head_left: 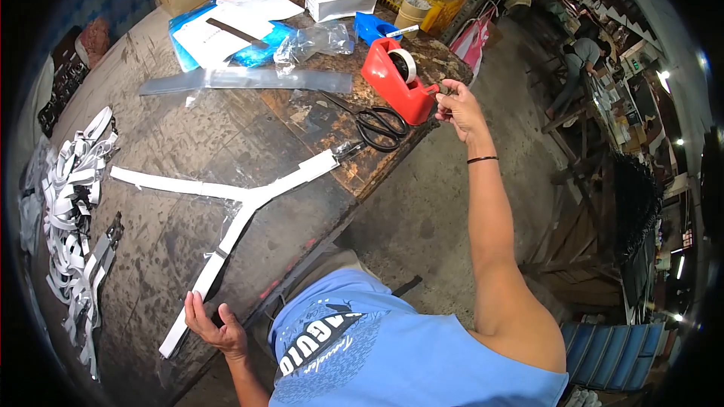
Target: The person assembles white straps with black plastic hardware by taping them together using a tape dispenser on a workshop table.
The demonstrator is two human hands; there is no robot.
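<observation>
A white Y-shaped strap [253, 197] lies spread out on the table, with a small dark buckle-like slider on its lower leg. My left hand [217, 325] rests by the lower end of that leg, fingers stretched and thumb apart, touching the strap's edge. At the table's right edge stands a red tape dispenser [392, 83] with a roll of tape [405, 65] in it. My right hand [460, 109] is at the dispenser's cutter end, thumb and fingers pinched on the tape; the clear strip itself hardly shows. Black-handled scissors [379, 130] lie beside the dispenser.
A heap of white straps [72, 215] covers the table's left side. Toward the back are a flat plastic strip [249, 81], papers [226, 30], a white box [341, 1] and a yellow crate [445, 0]. A person [581, 68] works farther off at right.
</observation>
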